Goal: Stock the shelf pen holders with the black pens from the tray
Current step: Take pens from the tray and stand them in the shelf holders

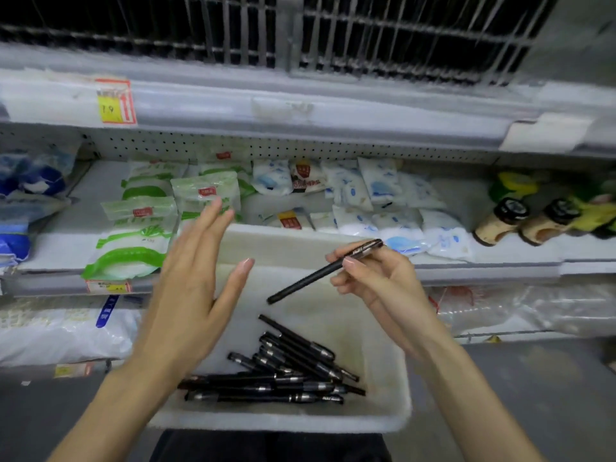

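Observation:
A white foam tray (pixel 383 411) sits low in front of me with a heap of several black pens (pixel 283 375) in its near half. My right hand (pixel 380 288) pinches one black pen (pixel 310 276) near its clip end and holds it slanted above the tray. My left hand (pixel 190 288) hovers over the tray's left side with straight, spread fingers and holds nothing. No pen holder shows in this view.
Behind the tray a shelf (pixel 500 261) carries green-and-white bags (pixel 133 241), blue-and-white bags (pixel 400 208) and brown bottles (pixel 503 221) at the right. A wire grille (pixel 366 35) stands above, with a yellow price tag (pixel 115 101) on the upper shelf edge.

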`<state>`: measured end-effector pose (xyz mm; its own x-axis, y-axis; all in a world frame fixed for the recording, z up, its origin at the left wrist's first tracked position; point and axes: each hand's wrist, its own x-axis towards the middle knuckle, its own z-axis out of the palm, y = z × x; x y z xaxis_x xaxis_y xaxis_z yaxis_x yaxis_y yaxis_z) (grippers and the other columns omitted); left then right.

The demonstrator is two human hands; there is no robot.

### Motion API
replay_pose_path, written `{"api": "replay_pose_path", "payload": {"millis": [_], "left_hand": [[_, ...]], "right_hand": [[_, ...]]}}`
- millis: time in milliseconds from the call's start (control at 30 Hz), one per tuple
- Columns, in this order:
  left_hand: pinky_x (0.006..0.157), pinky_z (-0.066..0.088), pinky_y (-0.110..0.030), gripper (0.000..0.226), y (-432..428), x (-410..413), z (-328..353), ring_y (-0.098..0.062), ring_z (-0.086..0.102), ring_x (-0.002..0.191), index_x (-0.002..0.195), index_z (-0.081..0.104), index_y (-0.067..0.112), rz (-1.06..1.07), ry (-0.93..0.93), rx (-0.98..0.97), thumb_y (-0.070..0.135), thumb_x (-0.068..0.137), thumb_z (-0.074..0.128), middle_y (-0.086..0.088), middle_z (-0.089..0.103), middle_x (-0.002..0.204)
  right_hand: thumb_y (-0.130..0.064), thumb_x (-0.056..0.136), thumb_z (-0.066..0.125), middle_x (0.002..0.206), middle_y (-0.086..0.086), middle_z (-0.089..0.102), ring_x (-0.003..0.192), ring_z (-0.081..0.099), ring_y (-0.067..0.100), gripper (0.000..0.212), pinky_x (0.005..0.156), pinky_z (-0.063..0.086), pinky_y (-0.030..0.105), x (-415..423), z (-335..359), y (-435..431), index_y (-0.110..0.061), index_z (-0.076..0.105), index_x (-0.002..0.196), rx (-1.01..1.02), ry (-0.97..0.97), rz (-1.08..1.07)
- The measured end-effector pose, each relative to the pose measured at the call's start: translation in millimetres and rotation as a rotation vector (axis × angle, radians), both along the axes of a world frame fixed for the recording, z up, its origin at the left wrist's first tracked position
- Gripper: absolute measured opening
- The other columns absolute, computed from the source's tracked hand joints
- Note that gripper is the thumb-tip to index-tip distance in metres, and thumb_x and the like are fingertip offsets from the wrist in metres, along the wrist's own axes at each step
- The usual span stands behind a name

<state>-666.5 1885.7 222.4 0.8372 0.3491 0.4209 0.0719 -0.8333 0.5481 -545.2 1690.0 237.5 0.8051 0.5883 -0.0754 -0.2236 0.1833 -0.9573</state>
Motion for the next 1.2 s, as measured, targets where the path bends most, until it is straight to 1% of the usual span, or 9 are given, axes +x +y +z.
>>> {"api": "replay_pose_path", "payload": {"millis": [100,267,400,500,600,800,933,1067,1200], "left_hand": [[0.116,0.022,-0.036,0.058,-15.8,34.5,36.9,-0.01,0.023,0.144,0.147,0.033,0.019,-0.106,-0.116,0.092,0.048,0.097,0.034,0.005,0.025,0.157],[0.116,0.015,-0.025,0.057,-45.6,102.0,99.2,-0.011,0.026,0.141,0.142,0.041,0.008,-0.256,-0.276,0.308,0.041,0.096,0.036,-0.004,0.033,0.153],[0.114,0.016,-0.026,0.058,-63.7,151.6,132.4,-0.014,0.03,0.136,0.142,0.042,0.012,-0.298,-0.219,0.496,0.048,0.098,0.032,-0.004,0.037,0.151],[0.114,0.014,-0.032,0.061,-67.9,180.6,140.8,-0.012,0.027,0.137,0.144,0.04,0.012,-0.27,-0.149,0.608,0.051,0.099,0.027,-0.006,0.037,0.15],[0.114,0.011,-0.032,0.061,-67.0,197.1,142.9,-0.013,0.028,0.136,0.143,0.041,0.011,-0.234,-0.115,0.653,0.051,0.1,0.027,-0.006,0.04,0.148],[0.111,0.02,-0.046,0.061,-63.6,204.7,138.4,-0.012,0.037,0.133,0.141,0.044,0.015,-0.221,-0.148,0.66,0.054,0.099,0.025,-0.001,0.046,0.145],[0.11,0.022,-0.045,0.062,-60.9,207.2,142.7,-0.011,0.042,0.13,0.139,0.047,0.018,-0.237,-0.159,0.644,0.059,0.098,0.025,0.003,0.049,0.142],[0.109,0.023,-0.045,0.064,-58.1,207.6,143.3,-0.012,0.041,0.13,0.138,0.049,0.017,-0.258,-0.153,0.671,0.06,0.097,0.026,0.001,0.049,0.142],[0.108,0.023,-0.046,0.065,-57.8,208.3,143.2,-0.012,0.04,0.13,0.138,0.049,0.016,-0.255,-0.145,0.69,0.061,0.096,0.028,0.0,0.05,0.142]], "right_hand": [[-0.008,0.076,0.057,0.082,0.009,0.071,0.057,0.063,0.013,0.023,0.055,0.051,0.02,21.9,41.2,-23.4,-0.005,0.061,0.099,0.084,-0.081,-0.103],[-0.018,0.077,0.055,0.08,0.004,0.07,0.054,0.053,0.009,0.027,0.052,0.044,0.018,74.0,117.0,-58.5,-0.015,0.055,0.105,0.156,-0.397,-0.332],[-0.018,0.087,0.052,0.079,0.002,0.07,0.057,0.051,0.007,0.012,0.056,0.043,0.017,111.8,171.4,-75.2,-0.012,0.052,0.098,0.168,-0.636,-0.464],[-0.011,0.097,0.047,0.087,0.005,0.071,0.062,0.057,0.008,0.008,0.058,0.046,0.018,138.7,200.0,-80.1,-0.012,0.053,0.101,0.102,-0.796,-0.479],[-0.01,0.098,0.047,0.094,0.001,0.066,0.068,0.06,0.007,0.011,0.062,0.047,0.017,164.8,220.1,-81.4,-0.013,0.056,0.103,0.058,-0.849,-0.513],[-0.004,0.097,0.049,0.088,0.002,0.06,0.066,0.061,0.007,0.014,0.061,0.049,0.016,203.0,230.9,-78.0,-0.008,0.058,0.107,-0.03,-0.906,-0.541],[-0.002,0.096,0.049,0.086,0.002,0.06,0.062,0.061,0.005,0.016,0.059,0.049,0.016,216.2,228.8,-72.8,-0.003,0.056,0.11,-0.085,-0.923,-0.516],[-0.005,0.094,0.053,0.085,0.003,0.06,0.062,0.062,0.007,0.025,0.057,0.048,0.017,227.0,228.1,-71.6,-0.009,0.049,0.119,-0.243,-1.02,-0.471],[-0.011,0.091,0.061,0.076,-0.002,0.058,0.063,0.067,0.011,0.039,0.057,0.046,0.014,231.1,223.0,-69.2,-0.025,0.04,0.12,-0.389,-1.136,-0.432]]}}
